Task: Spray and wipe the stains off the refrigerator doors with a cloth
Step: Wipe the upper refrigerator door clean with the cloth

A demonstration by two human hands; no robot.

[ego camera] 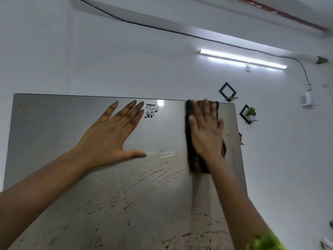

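Observation:
The steel refrigerator door [54,127] fills the lower left of the head view, its top edge level with my fingertips. Orange-brown smeared stains [155,175] streak its lower half below the logo. My right hand [207,130] presses a dark brown cloth [195,165] flat against the door near its upper right corner; the hand looks blurred. My left hand [111,134] lies flat on the door with fingers spread, left of a torn sticker patch [151,110]. No spray bottle is in view.
A white wall rises behind the refrigerator, with a lit tube light [241,58] and a black cable along it. Two black diamond wall shelves [228,92] hang to the right, one holding a small green plant [250,111]. Something green [264,240] blurs at the bottom right.

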